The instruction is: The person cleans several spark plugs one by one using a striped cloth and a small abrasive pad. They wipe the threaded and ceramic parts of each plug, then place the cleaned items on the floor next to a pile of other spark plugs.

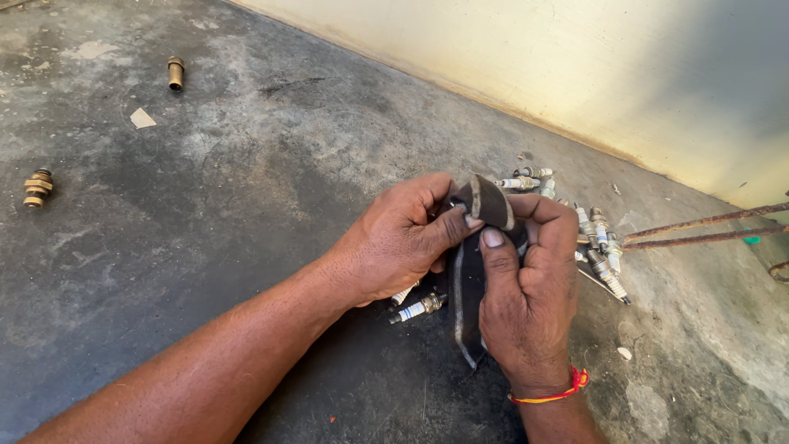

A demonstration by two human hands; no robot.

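Head view: both hands closed on dark cloth strip (472, 271), left hand (394, 242) and right hand (526, 296) pinching its folded top, long axis hanging toward floor (246, 181), loose spark plugs (419, 308) just beneath, nearer left.

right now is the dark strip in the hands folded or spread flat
Folded. The strip bends over at the top between the left hand and right hand, thumbs pressing it, its tail hanging down.

Two brass fittings (38, 188) (175, 73) are lying far left on my concrete floor (246, 181), rusty rods (699, 230) are poking in right, pale wall (575, 66) behind.
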